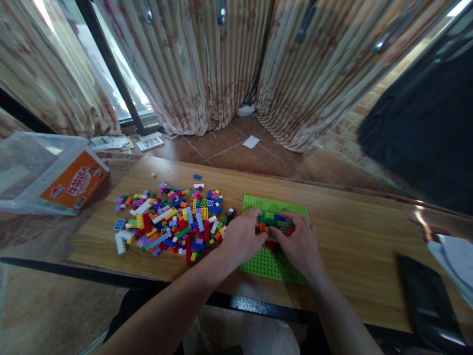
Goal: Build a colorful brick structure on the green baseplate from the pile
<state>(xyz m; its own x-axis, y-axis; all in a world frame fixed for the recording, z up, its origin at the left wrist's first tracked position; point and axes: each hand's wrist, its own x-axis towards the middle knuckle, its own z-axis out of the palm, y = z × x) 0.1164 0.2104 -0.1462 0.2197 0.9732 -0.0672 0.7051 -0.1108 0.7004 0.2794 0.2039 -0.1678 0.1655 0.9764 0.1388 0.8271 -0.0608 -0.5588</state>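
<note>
**Brick stack gripped by both hands on a green plate**

Head view, the only one. A low stack of coloured bricks is set on the studded green plate, towards the middle of the table. Its left end is grasped by the fingers of the left hand; its right end by the right hand, thumb laid along the near side. Whether the lowest bricks are fully seated cannot be told, being covered by the fingers.

Risks, as judged: bricks could be popped loose or skewed if uneven pressure were applied from the two ends. The plate could be slid, no clamp being seen on it. The loose bricks, spread close to the left forearm, could be scattered by a sweep of that arm.

Writing: on the clear tub at far left, an orange label is borne, with large white Chinese characters, apparently 牛筋达人; its smaller print cannot be read. Dark marks are seen on a white card on the floor, too blurred to be made out. No brand can be read on the bricks.
</note>
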